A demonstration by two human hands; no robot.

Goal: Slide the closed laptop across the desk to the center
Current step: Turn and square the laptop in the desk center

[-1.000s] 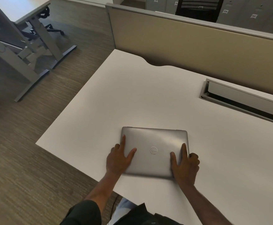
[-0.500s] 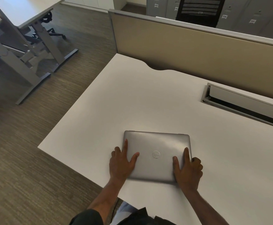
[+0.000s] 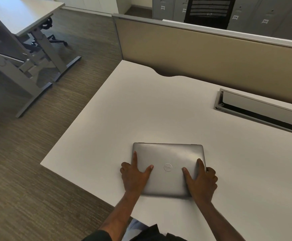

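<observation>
A closed silver laptop [image 3: 167, 157] with a round logo lies flat on the white desk [image 3: 141, 110], close to the near edge and towards the desk's left end. My left hand [image 3: 134, 176] rests on the lid's near left corner, index finger along the left edge, thumb spread on top. My right hand [image 3: 201, 181] presses the near right corner the same way, its outer fingers curled over the right edge. Both hands grip the laptop from its two sides.
A tan partition [image 3: 211, 54] runs along the desk's far edge. An open cable tray [image 3: 260, 110] is sunk into the desk at the back right. Another desk [image 3: 20, 20] on grey legs stands on the floor to the left. Grey lockers [image 3: 263, 13] line the back.
The laptop and both hands have shifted slightly to the right along the desk. The grip on the two near corners is the same.
</observation>
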